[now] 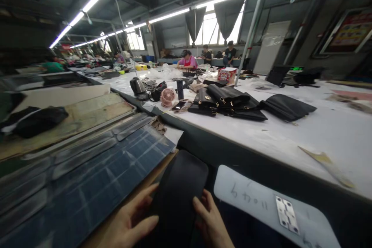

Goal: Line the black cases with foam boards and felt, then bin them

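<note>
A black, smooth, round-cornered leather panel (pixel 181 182) stands tilted up in front of me at the bottom middle. My left hand (pixel 130 217) holds its left edge, the thumb over the front face and the fingers along the side. On the opposite edge, my right hand (pixel 209 215) grips with the thumb in front and fingers curled at the side. The panel's lower end is dark and hard to make out. Just right of my right hand lies a pale template (pixel 247 193) with handwritten marks and a metal hinge (pixel 287 214) fixed on it.
To the left is a dark blue board (pixel 116 166) with long dark strips (pixel 84 151). Across the white table (pixel 290 139) lie black leather bags (pixel 229 100), a pink fan (pixel 167 97), a phone (pixel 178 105) and a tan piece (pixel 327 164). Several people work farther back.
</note>
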Available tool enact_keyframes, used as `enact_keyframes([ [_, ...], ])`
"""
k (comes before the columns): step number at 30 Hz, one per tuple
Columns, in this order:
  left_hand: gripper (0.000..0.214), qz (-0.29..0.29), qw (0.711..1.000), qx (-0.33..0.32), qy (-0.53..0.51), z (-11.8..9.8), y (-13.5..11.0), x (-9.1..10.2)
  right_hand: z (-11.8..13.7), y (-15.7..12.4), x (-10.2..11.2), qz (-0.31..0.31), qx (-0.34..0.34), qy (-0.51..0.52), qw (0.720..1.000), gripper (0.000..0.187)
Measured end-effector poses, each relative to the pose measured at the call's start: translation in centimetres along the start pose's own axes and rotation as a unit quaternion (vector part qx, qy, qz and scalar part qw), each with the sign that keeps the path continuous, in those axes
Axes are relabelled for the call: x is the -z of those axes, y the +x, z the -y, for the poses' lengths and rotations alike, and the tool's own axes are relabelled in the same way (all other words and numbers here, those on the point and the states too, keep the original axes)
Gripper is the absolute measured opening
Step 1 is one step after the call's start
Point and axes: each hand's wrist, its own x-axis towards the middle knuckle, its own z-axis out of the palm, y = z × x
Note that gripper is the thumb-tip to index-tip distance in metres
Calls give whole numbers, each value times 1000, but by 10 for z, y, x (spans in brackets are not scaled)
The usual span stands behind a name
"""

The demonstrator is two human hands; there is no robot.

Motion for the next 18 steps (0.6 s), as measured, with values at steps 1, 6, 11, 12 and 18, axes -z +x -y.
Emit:
enact_keyframes([
  [1,65,-8,1000,-22,-11,-1,7,-6,11,3,-11,23,23,-11,999,69],
  [6,56,-175,978,-100,-59,16,32,-40,47,12,-41,23,160,-142,977,53],
  [11,46,-291,951,-100,-23,34,32,-61,45,15,-37,-48,242,-262,933,41],
  [12,44,-297,949,-102,-10,34,32,-64,46,16,-35,-59,245,-279,927,39],
  [18,39,-244,960,-132,46,27,42,-68,55,21,-25,-91,224,-313,918,41],
])
